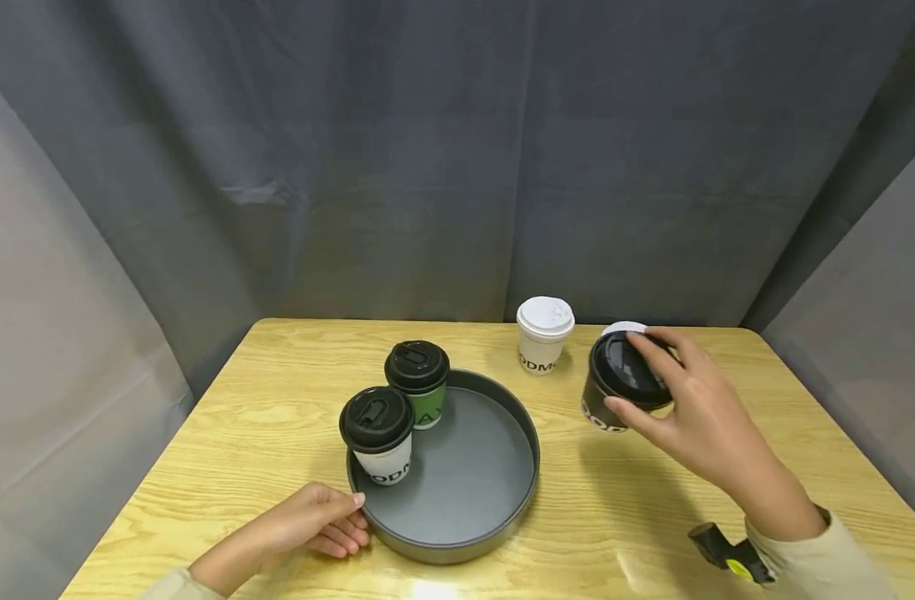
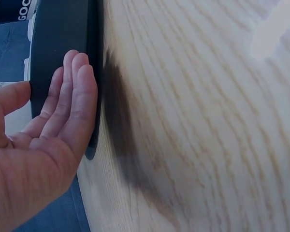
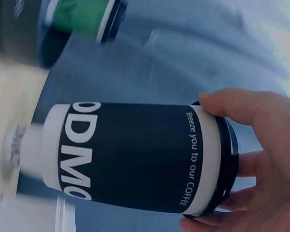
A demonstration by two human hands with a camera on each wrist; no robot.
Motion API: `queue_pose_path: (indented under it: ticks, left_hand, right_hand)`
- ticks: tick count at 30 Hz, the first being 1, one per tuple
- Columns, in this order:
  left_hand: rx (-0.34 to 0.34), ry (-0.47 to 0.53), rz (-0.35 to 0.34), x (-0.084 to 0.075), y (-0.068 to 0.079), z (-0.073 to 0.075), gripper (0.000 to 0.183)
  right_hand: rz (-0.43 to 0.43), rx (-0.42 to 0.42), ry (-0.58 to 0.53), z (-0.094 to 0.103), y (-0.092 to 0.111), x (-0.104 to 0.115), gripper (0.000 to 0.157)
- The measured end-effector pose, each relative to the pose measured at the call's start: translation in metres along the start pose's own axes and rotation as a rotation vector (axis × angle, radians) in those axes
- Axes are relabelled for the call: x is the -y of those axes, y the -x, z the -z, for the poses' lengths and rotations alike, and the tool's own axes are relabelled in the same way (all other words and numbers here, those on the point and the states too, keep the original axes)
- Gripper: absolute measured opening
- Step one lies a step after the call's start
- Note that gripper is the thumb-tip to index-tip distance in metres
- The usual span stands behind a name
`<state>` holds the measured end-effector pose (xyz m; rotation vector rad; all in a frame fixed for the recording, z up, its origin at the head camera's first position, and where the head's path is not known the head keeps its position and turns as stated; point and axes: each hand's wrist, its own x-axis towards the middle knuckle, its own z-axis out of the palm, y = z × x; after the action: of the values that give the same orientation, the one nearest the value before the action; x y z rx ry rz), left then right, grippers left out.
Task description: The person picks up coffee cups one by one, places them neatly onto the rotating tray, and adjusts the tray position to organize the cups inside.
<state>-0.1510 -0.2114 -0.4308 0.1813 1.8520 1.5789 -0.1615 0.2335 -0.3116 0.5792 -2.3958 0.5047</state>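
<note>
My right hand (image 1: 701, 408) grips a black paper coffee cup (image 3: 130, 157) around its black lid, thumb on one side and fingers on the other. The cup is off the table at the right, tilted in the head view. At the near left edge of a round dark grey tray (image 1: 472, 467), my left hand (image 1: 307, 525) touches the wall. Its fingers (image 2: 79, 104) lie fairly straight along the outside, the thumb tip at the rim. Inside the tray's left part stand a white cup (image 1: 386, 462) with a black lid and a green cup (image 1: 427, 407) with a black lid.
A white lidded cup (image 1: 543, 333) stands on the wooden table (image 1: 277, 400) behind the tray. Another white lid (image 1: 624, 327) shows partly behind the held cup. A grey curtain (image 1: 397, 167) hangs along the table's back edge.
</note>
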Motion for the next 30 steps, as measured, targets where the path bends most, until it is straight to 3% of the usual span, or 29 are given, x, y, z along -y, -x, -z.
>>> queue_pose_path:
  ticks: [8, 16, 22, 30]
  left_hand:
    - [-0.007, -0.009, 0.01, 0.001, 0.001, 0.001, 0.043]
    - [-0.007, -0.011, 0.007, 0.001, 0.002, 0.002, 0.044]
    - [0.005, -0.02, 0.005, -0.001, 0.001, 0.002, 0.045]
    - [0.005, -0.026, 0.008, 0.0, -0.001, 0.002, 0.045]
  right_hand:
    - [0.101, 0.125, -0.132, -0.039, -0.011, 0.054, 0.074]
    - [0.189, 0.326, -0.187, -0.09, -0.002, 0.105, 0.077]
    - [0.216, 0.362, -0.204, -0.103, 0.003, 0.122, 0.079]
    - [0.219, 0.376, -0.211, -0.11, 0.006, 0.129, 0.081]
